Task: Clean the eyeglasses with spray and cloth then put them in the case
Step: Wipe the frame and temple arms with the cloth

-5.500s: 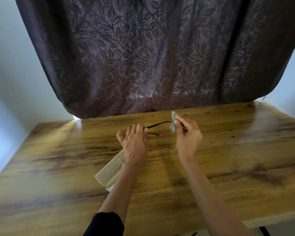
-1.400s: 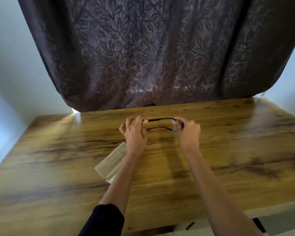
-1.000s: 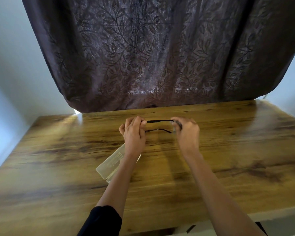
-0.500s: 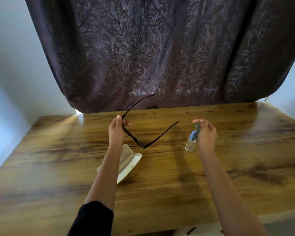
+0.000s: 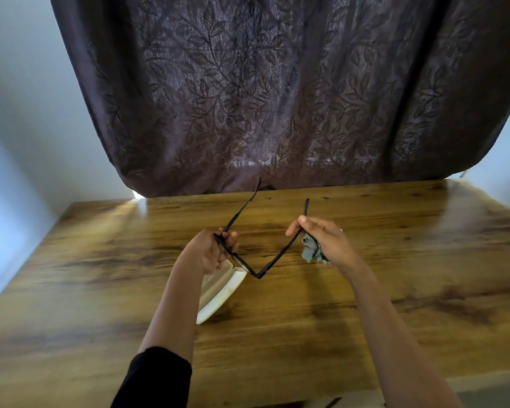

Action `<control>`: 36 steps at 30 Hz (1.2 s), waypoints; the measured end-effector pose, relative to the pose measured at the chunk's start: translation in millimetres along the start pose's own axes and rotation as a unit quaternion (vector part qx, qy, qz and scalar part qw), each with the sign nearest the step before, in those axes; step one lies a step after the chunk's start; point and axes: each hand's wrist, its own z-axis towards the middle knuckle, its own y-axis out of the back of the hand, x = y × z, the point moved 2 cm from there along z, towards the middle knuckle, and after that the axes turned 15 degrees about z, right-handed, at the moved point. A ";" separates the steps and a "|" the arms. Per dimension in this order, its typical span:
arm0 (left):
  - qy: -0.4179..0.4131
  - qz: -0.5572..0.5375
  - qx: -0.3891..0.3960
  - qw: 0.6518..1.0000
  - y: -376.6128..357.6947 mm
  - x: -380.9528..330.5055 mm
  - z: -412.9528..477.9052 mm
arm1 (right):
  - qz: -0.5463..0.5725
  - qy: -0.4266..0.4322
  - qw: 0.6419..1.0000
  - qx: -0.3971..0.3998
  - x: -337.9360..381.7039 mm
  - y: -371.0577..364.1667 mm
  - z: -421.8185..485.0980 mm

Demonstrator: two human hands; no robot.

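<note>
Two hands: both are on the eyeglasses [image 5: 248, 260], held in the air over the wooden table [image 5: 395, 260], temples open and pointing away toward the curtain [image 5: 277, 98].
Left hand [image 5: 208, 251]: fingers are closed around the frame at the left hinge, where the left temple rises from the front.
Right hand [image 5: 327, 242]: thumb and forefinger pinch the right temple partway along its length; the remaining fingers are curled over a bunched grey-green cloth [image 5: 311, 251] against the palm. Whether anything else sits in that palm cannot be told.
Eyeglasses, handling: thin dark frame, judged light and somewhat springy; the temples look slender enough to bend or twist if pulled apart. Lenses are likely smooth and easy to smudge, so fingertips belong on the rim and hinges.
Where to hold: at the hinge corners or the bridge, judged the stiffest parts; the mid-temple pinch gives little control and loads the hinge.
Cloth, handling: soft, limp, crumples freely; it should conform to a lens without scratching.
Case [image 5: 221, 290]: pale, hard-looking shell lying open on the table just below the left hand, partly hidden by the wrist; it looks light and may slide when the glasses are set in.
Spray: no bottle can be made out.
Writing: no brand, label or lettering is legible on the frame, cloth or case.
</note>
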 end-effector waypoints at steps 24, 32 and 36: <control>-0.577 0.349 -0.340 0.656 -64.1 -44.1 -66.6 | 0.369 0.079 0.911 -0.169 1.3 -1.3 11.8; -0.591 0.470 -0.369 0.541 -73.4 -33.8 -56.2 | 0.396 0.060 0.898 -0.185 -4.8 1.6 14.6; -0.589 0.472 -0.379 0.536 -74.5 -26.8 -49.2 | 0.385 0.037 0.904 -0.182 -9.1 1.0 14.7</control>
